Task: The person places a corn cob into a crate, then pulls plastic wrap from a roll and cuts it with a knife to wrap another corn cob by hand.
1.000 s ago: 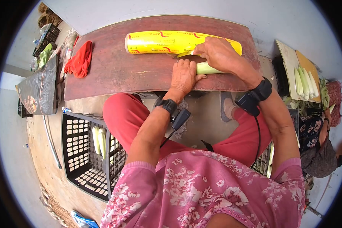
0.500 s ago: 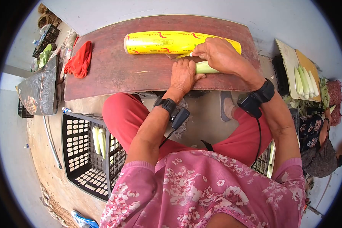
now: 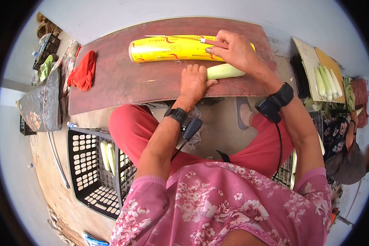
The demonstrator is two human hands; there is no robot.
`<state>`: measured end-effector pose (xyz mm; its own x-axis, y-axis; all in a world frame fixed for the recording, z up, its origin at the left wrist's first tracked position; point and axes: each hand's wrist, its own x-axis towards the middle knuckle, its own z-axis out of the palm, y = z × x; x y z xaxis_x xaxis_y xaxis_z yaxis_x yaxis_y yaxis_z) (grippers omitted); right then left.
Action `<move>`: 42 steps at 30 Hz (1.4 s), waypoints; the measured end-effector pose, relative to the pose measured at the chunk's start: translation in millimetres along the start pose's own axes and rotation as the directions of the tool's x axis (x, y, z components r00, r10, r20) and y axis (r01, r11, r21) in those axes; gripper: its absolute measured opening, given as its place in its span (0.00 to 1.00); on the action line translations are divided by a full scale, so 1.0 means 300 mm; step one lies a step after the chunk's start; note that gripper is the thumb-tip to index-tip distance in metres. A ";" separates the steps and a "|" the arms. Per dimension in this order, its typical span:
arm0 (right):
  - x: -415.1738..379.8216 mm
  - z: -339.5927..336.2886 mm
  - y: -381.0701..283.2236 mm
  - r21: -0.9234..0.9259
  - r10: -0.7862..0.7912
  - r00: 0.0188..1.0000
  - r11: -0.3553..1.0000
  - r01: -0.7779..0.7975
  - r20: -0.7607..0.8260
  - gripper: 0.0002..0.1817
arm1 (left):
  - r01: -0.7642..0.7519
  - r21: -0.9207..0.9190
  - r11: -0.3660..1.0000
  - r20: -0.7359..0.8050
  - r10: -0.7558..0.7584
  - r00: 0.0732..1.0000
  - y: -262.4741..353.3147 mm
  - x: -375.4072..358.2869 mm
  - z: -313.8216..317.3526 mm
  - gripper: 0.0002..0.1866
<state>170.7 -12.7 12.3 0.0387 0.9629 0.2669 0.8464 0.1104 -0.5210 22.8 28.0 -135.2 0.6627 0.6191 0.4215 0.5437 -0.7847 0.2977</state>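
Observation:
My left hand (image 3: 194,82) is closed on the left end of a long pale green vegetable stalk (image 3: 225,71), pressing it against the reddish-brown table (image 3: 123,84). My fingers cover that end. In my right hand (image 3: 242,51) is a knife (image 3: 213,42) with a reddish handle and a thin blade pointing left. The knife is above a yellow printed roll (image 3: 164,52), which looks like cling film and lies just beyond the stalk. My right wrist hangs over the stalk's right end.
A red cloth (image 3: 83,69) lies at the table's left. Beside my left leg, a black crate (image 3: 84,164) holds pale stalks (image 3: 108,156). More stalks (image 3: 328,82) rest on a board (image 3: 309,65) at right, near another person's arm (image 3: 350,133).
My right hand has lifted the knife away from the stalk, up and over the yellow roll. My left hand stays on the stalk.

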 end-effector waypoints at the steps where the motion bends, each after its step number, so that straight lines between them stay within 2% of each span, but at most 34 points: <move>1: 0.004 -0.008 0.026 -0.037 0.044 0.998 0.998 -0.042 0.036 0.22 | -0.005 -0.002 1.000 -0.013 0.005 1.000 -0.002 0.001 0.002 0.26; 4: -0.013 0.015 0.136 0.073 0.196 0.971 0.976 -0.207 0.135 0.25 | -0.025 0.001 1.000 -0.027 0.025 0.999 -0.005 0.005 0.011 0.26; 7: -0.050 0.000 0.203 0.041 0.354 0.908 0.927 -0.372 0.225 0.26 | -0.059 0.052 0.997 -0.020 0.060 0.998 -0.014 0.012 0.015 0.27; 10: -0.088 -0.013 0.286 0.041 0.339 0.912 0.933 -0.357 0.230 0.27 | -0.110 0.083 0.990 0.023 0.109 0.994 -0.032 0.027 0.011 0.28; 13: -0.082 -0.001 0.356 0.202 0.298 0.936 0.921 -0.334 0.189 0.28 | -0.158 0.083 0.984 0.094 0.150 0.984 -0.047 0.051 -0.006 0.31; 16: -0.086 -0.026 0.351 0.499 0.385 0.901 0.751 -0.432 0.200 0.29 | -0.125 0.029 0.992 0.224 0.116 0.968 -0.051 0.073 -0.040 0.34; 17: -0.083 -0.055 0.359 0.473 0.421 0.877 0.740 -0.479 0.231 0.28 | -0.156 0.021 0.987 0.207 0.149 0.967 -0.061 0.077 -0.033 0.35; 20: -0.093 -0.106 0.425 0.450 0.551 0.832 0.728 -0.517 0.064 0.24 | -0.167 0.074 0.983 0.256 0.143 0.956 -0.065 0.085 -0.036 0.37; 21: -0.108 -0.109 0.471 0.507 0.563 0.825 0.727 -0.463 -0.054 0.22 | -0.194 0.064 0.979 0.229 0.175 0.958 -0.074 0.085 -0.029 0.38; 24: -0.141 -0.098 0.630 0.207 0.605 0.720 0.795 -0.570 -0.340 0.21 | -0.203 0.076 0.976 0.267 0.177 0.947 -0.081 0.092 -0.030 0.39; 25: -0.172 -0.097 0.648 -0.075 0.500 0.750 0.809 -0.583 -0.433 0.20 | -0.219 0.084 0.972 0.283 0.187 0.941 -0.083 0.096 -0.032 0.39; 28: -0.249 -0.066 0.649 -0.130 0.516 0.770 0.794 -0.594 -0.374 0.19 | -0.237 0.111 0.965 0.333 0.189 0.924 -0.090 0.108 -0.038 0.40; 31: -0.305 -0.032 0.580 -0.230 0.635 0.735 0.698 -0.678 -0.239 0.19 | -0.290 0.162 0.943 0.375 0.213 0.902 -0.096 0.123 -0.035 0.42; 34: -0.347 0.061 0.659 -0.610 0.362 0.898 0.661 -0.436 -0.250 0.17 | -0.319 0.186 0.929 0.352 0.240 0.905 -0.097 0.129 -0.033 0.41; 35: -0.355 0.067 0.660 -0.628 0.415 0.885 0.636 -0.449 -0.212 0.16 | -0.326 0.188 0.927 0.344 0.249 0.905 -0.099 0.129 -0.032 0.41; 37: -0.349 -0.002 0.521 -0.665 0.517 0.845 0.586 -0.463 -0.133 0.14 | -0.337 0.189 0.922 0.328 0.264 0.907 -0.097 0.128 -0.034 0.41; 40: -0.324 -0.077 0.422 -0.519 0.303 0.944 0.791 -0.324 -0.127 0.12 | -0.327 0.184 0.927 0.378 0.240 0.894 -0.093 0.130 -0.043 0.42; 42: -0.310 -0.052 0.389 -0.282 -0.034 0.996 0.959 0.008 -0.087 0.12 | -0.345 0.181 0.921 0.346 0.269 0.899 -0.100 0.124 -0.035 0.41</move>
<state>274.2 -93.1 -60.5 0.0559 0.9336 0.3538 0.9621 0.0444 -0.2691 25.8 74.2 -119.2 0.9199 0.3569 0.1625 0.3656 -0.9304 -0.0267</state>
